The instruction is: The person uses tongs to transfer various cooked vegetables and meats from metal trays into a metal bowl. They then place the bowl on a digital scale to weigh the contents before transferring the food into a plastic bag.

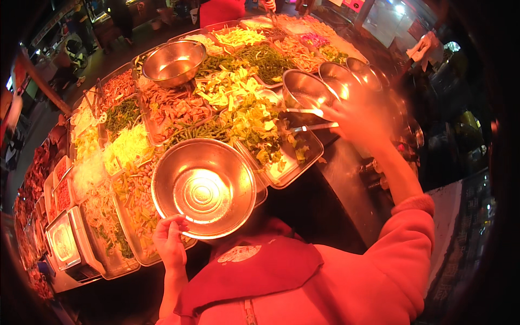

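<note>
My left hand [171, 239] grips the near-left rim of a wide stainless-steel bowl [203, 162], thumb and fingers at its edge. Only reflected light shows inside that bowl. In my right hand [357, 118], slightly blurred, is a pair of metal tongs [310, 127], with arms apart and pointing left. Their tips are close to chopped leafy greens [256, 126], and I cannot tell if they touch. The greens are heaped in a metal tray [298, 170], partly off to one side. Just beyond the right hand stand several steel bowls [304, 91].
Trays of food crowd the counter, among them peanuts with celery [136, 199], white shreds [128, 148] and sliced meat [178, 107]. Another steel bowl [174, 61] rests over the trays. A weighing scale [65, 243] stands at left. Across the counter is another person's hand [268, 5].
</note>
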The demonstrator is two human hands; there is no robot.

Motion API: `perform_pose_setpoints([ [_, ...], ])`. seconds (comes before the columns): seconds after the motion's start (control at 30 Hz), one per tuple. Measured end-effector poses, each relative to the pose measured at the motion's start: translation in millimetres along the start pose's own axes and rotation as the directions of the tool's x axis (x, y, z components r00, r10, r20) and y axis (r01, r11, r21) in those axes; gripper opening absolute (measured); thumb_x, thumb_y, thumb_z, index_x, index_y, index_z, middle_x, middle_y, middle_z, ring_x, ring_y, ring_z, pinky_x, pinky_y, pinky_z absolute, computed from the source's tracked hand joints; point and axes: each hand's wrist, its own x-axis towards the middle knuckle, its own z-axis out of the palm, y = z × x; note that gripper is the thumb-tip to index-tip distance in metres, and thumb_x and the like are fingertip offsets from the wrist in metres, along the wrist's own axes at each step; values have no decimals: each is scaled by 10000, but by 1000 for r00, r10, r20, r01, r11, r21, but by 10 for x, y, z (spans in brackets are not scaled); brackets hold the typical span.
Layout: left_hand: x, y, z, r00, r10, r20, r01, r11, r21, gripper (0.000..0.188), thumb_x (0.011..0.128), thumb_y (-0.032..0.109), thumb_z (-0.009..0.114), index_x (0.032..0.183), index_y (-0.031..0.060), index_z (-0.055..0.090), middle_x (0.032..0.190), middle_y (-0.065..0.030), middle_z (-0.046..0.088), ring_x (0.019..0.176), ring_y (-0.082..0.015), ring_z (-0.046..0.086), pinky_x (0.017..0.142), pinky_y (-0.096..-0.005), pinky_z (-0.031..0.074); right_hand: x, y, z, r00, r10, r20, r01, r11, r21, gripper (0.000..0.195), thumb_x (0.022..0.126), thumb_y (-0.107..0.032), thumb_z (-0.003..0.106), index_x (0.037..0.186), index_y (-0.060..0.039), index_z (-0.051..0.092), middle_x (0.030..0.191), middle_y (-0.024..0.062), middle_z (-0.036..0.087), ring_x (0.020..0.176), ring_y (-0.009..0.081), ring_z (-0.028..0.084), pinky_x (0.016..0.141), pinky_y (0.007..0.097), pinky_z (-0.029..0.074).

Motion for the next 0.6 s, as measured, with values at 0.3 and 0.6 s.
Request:
perform_pose_setpoints([
  [0.3,145,80,215,989,-49,142,49,999,4,152,910,72,536,996,-33,603,943,-125,647,800,-160,615,724,-280,498,-639,-693,1631,959,193,-207,-158,972,177,600,692,-265,741,1237,-139,524,800,50,488,719,219,562,603,338,483],
  [0.6,47,42,127,994,-63,87,61,998,32,143,908,57,526,979,-37,607,928,-118,649,776,-153,610,717,-274,495,-198,-93,900,993,118,4,-117,988,99,378,791,-274,659,1146,-191,561,820,70,590,733,269,629,611,396,508],
])
